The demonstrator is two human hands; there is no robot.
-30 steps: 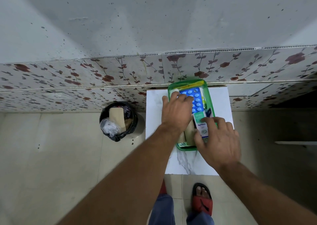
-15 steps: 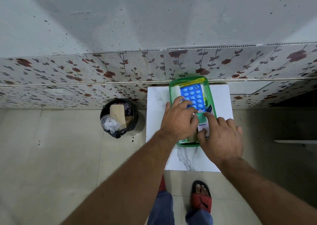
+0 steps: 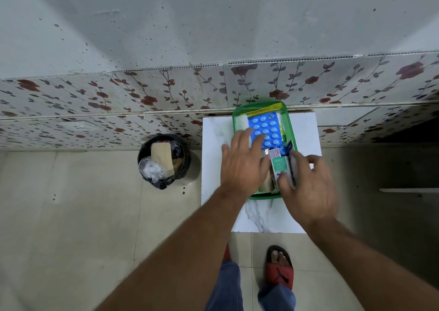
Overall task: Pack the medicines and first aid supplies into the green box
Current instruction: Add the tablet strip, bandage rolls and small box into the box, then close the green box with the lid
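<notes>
Green box (image 3: pixel 291 130) nearly full: left hand (image 3: pixel 242 163) flat, empty; right hand (image 3: pixel 308 187) pinching carton (image 3: pixel 280 166), which should be slid flat.

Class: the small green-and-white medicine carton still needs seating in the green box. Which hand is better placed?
Probably the right hand: its fingers already rest on the carton, while the left hand lies across the blister pack.

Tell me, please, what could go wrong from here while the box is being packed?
The green box looks crowded: pressing the small carton down with the right hand could crush it or crack tablets in the blue blister pack under the left hand. A shove could also slide the box on the white table.
</notes>
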